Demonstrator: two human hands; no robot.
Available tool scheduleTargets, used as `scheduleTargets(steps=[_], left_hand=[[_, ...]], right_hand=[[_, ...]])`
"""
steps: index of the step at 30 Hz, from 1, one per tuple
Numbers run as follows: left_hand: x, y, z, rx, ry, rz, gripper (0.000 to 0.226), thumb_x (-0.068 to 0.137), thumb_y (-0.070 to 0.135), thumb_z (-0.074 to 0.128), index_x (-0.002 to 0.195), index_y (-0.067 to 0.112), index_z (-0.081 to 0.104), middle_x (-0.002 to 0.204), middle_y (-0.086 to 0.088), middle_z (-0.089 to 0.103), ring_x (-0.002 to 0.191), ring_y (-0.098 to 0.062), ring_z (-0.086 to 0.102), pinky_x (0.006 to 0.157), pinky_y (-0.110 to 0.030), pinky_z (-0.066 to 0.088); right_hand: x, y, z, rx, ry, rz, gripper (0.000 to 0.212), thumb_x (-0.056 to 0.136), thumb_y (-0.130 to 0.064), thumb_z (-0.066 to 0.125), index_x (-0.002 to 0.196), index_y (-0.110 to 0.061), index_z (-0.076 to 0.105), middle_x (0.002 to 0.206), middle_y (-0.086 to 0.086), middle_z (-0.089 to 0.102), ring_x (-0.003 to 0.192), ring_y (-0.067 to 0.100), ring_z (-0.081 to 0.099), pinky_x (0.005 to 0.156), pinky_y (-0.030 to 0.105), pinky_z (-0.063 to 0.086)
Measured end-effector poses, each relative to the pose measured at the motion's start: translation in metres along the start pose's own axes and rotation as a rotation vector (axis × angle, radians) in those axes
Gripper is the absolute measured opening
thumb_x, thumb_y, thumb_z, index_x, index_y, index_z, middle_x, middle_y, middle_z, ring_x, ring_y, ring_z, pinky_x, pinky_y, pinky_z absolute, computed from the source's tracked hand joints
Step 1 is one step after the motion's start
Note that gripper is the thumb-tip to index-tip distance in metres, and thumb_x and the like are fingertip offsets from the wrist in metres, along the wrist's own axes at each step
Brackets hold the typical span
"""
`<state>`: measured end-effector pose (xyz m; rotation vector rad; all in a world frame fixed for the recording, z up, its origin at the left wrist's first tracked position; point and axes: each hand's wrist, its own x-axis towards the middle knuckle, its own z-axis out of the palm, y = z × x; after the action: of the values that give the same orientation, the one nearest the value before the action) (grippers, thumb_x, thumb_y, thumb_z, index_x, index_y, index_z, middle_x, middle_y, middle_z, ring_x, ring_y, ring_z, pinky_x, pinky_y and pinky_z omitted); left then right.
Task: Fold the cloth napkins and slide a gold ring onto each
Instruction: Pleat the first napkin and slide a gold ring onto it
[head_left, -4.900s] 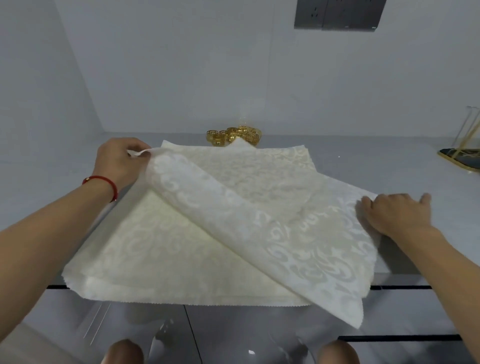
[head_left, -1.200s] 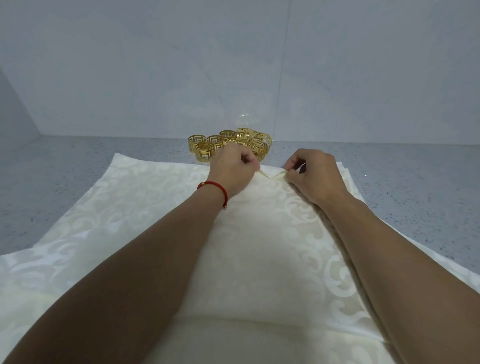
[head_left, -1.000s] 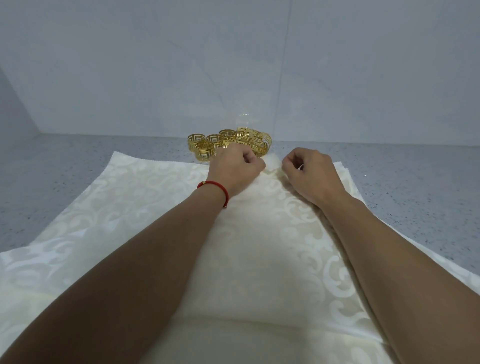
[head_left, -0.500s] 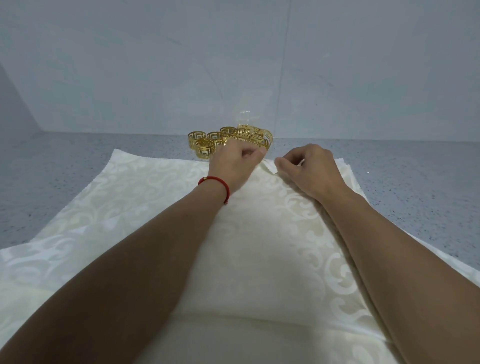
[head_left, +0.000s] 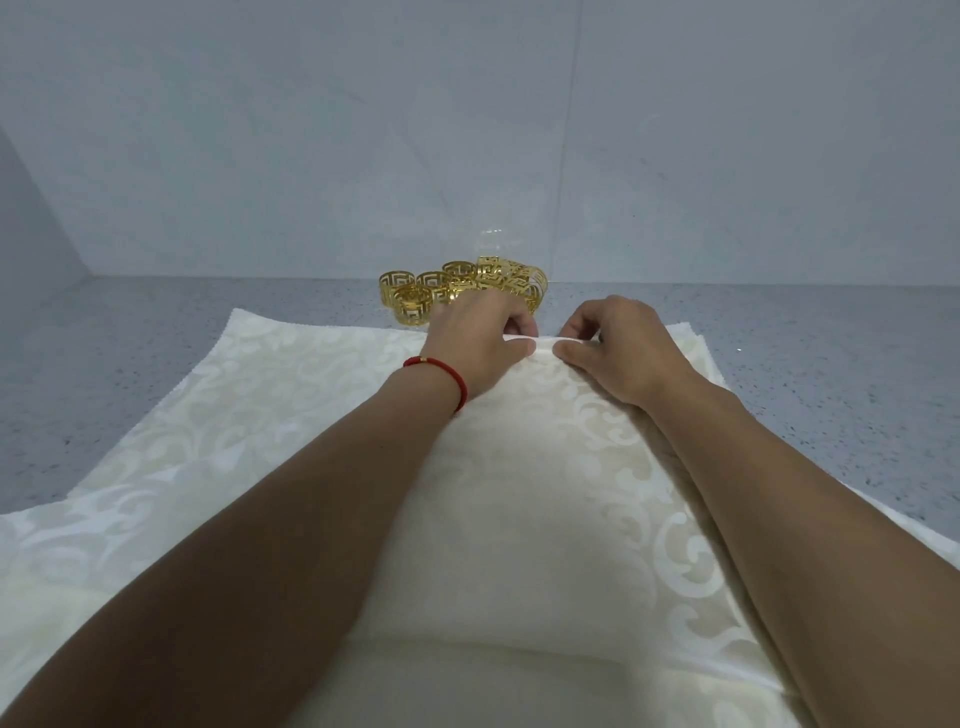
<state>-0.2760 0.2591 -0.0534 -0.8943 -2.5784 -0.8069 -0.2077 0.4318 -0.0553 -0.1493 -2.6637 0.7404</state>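
Right hand (head_left: 618, 348) re-pinched napkin (head_left: 519, 493) tip; left hand (head_left: 475, 343) pinches too; gold rings (head_left: 462, 288) beyond.

napkins (head_left: 291, 415) on counter (head_left: 104, 353) | rings (head_left: 457, 291) behind napkins | both hands at napkins' far edge

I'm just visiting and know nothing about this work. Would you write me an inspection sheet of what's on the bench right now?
Surface: grey speckled counter.
Job's things: cream napkins spread flat; gold rings heaped at the far edge, none on a napkin.
Clutter: nothing seen.
Hands: left hand and right hand both pinch the top napkin's far edge.
Cables: nothing seen.
Surroundings: pale wall; red bracelet on left wrist.
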Motion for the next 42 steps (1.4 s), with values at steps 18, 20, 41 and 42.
scheduleTargets(steps=[18, 20, 41, 42], left_hand=[[-0.011, 0.015, -0.018, 0.142, -0.100, 0.080, 0.033, 0.078, 0.015, 0.068, 0.052, 0.010, 0.048, 0.052, 0.001, 0.038, 0.058, -0.024, 0.041, 0.054, -0.030, 0.033], [-0.011, 0.014, -0.016, 0.168, -0.129, 0.088, 0.038, 0.080, 0.016, 0.069, 0.053, 0.013, 0.042, 0.053, 0.002, 0.036, 0.062, -0.023, 0.041, 0.054, -0.030, 0.029], [-0.044, 0.003, -0.016, 0.073, -0.051, 0.082, 0.016, 0.095, 0.013, 0.059, 0.085, 0.011, 0.072, 0.085, -0.004, 0.058, 0.086, -0.023, 0.054, 0.081, -0.036, 0.047], [-0.044, 0.003, -0.016, 0.132, -0.063, 0.108, 0.020, 0.096, 0.013, 0.058, 0.083, 0.007, 0.072, 0.090, -0.008, 0.057, 0.090, -0.026, 0.053, 0.082, -0.041, 0.046]], right_hand=[[-0.033, -0.011, -0.010, 0.186, 0.084, 0.112, 0.015, 0.092, -0.019, 0.067, 0.091, -0.023, 0.081, 0.088, -0.006, 0.078, 0.090, 0.016, 0.071, 0.079, 0.021, 0.053], [-0.032, -0.009, -0.005, 0.141, 0.033, 0.100, 0.012, 0.089, -0.020, 0.071, 0.083, -0.024, 0.080, 0.083, -0.005, 0.077, 0.086, 0.018, 0.069, 0.083, 0.031, 0.055], [-0.047, -0.009, -0.007, -0.145, 0.020, 0.007, 0.009, 0.096, -0.026, 0.067, 0.096, -0.022, 0.076, 0.095, -0.002, 0.065, 0.102, 0.024, 0.059, 0.094, 0.045, 0.047], [-0.047, -0.010, -0.008, -0.180, 0.033, -0.008, 0.008, 0.096, -0.027, 0.068, 0.096, -0.024, 0.075, 0.101, -0.002, 0.062, 0.108, 0.023, 0.056, 0.095, 0.042, 0.042]])
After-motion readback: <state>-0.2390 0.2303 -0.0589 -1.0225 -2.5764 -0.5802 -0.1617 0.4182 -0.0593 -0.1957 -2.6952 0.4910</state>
